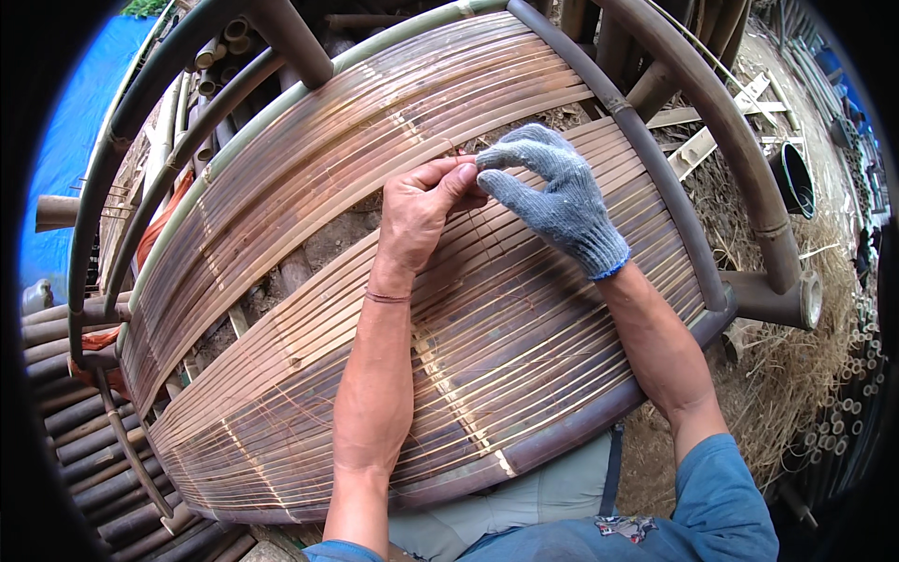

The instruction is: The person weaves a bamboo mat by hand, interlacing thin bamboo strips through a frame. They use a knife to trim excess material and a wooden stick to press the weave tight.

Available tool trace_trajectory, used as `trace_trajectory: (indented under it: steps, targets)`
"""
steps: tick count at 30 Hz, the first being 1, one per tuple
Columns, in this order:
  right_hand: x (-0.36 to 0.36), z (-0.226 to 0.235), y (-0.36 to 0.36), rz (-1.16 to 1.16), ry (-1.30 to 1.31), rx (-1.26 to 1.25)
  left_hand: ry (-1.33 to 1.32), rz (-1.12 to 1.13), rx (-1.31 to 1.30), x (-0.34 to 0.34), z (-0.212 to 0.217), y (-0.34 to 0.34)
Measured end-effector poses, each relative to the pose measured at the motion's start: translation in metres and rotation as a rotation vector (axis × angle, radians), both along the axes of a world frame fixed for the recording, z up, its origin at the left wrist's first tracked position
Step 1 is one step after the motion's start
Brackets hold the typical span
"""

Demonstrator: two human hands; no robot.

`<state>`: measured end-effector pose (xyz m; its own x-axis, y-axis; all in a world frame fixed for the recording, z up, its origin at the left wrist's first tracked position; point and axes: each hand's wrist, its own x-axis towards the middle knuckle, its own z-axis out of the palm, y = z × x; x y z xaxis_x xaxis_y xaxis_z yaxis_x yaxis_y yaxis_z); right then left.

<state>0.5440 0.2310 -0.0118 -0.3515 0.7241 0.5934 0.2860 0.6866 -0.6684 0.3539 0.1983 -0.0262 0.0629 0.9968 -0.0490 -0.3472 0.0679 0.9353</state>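
A curved panel of thin bamboo slats [524, 328] fills the middle of the view, set in a frame of thick bent bamboo poles [655, 178]. An open gap between slats runs across it. My bare left hand [421, 211] pinches something thin at the edge of one slat [412, 140], near the gap's upper side; what it pinches is too small to make out. My right hand [557, 197] wears a grey knit glove. Its fingertips meet the left thumb and fingers at the same spot on the slat edge.
Stacked bamboo poles [84, 450] lie at the lower left, beside a blue tarp [66, 140]. Dry straw and shavings [796, 365] cover the ground at right, with a dark pot [794, 178] and cut bamboo ends [843, 412] farther right.
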Motion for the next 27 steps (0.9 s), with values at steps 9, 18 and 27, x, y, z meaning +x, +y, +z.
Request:
trace_trajectory:
  steps: [9,18,27]
  targets:
    - [-0.002,-0.007,-0.002,-0.121,-0.074,-0.029,0.272,-0.066,0.063,0.003,0.004,-0.005]
    - [0.003,-0.002,-0.002,-0.056,-0.158,-0.213,0.214,0.099,0.002,-0.006,0.010,-0.004]
    - [0.001,0.001,-0.003,-0.039,-0.145,-0.262,0.368,0.002,0.088,-0.002,0.005,-0.004]
